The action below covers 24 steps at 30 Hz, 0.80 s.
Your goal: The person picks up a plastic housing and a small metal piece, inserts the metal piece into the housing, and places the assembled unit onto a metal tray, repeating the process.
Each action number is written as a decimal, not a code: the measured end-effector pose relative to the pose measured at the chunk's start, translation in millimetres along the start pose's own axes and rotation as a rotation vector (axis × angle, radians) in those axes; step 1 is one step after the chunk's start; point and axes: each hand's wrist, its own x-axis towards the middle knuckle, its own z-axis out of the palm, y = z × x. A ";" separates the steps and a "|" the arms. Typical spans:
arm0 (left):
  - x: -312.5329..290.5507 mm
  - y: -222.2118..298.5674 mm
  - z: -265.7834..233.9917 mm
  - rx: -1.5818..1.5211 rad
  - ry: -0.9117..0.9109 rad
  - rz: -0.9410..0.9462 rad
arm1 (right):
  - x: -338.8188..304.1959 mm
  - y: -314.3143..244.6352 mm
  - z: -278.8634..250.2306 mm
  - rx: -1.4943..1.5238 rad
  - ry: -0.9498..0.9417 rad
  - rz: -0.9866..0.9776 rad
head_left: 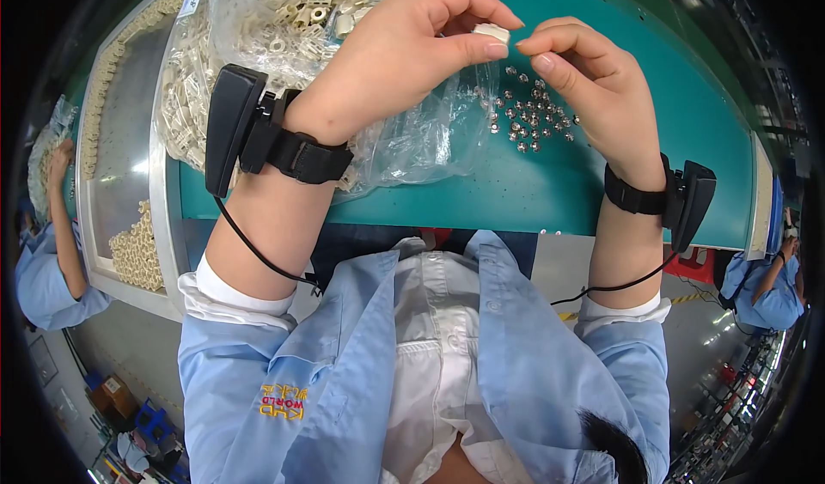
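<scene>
My left hand (397, 48) pinches a small cream-coloured plastic part (491, 31) between thumb and fingertips, above the green tabletop (550, 199). Close beside it, at the right, my right hand (601, 79) has its thumb and forefinger brought together near the part; whatever they hold is hidden or too small to make out. Small shiny metal pieces (540, 115) lie scattered on the green surface below and between the hands. Under and behind my left forearm, a clear plastic bag (430, 145) spreads open, with many cream plastic parts (316, 5) in it.
At the left stands a metal-edged tray (171, 218) with cream parts in rows and a heap. A co-worker's arm (69, 252) reaches in beyond it. Another person in a blue shirt (763, 286) is at the far right. A red stool (692, 266) stands below the table's right end.
</scene>
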 end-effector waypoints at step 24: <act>-2.8 15.7 -6.2 -0.137 0.242 -0.601 | 1.1 -1.7 6.8 0.376 0.097 0.102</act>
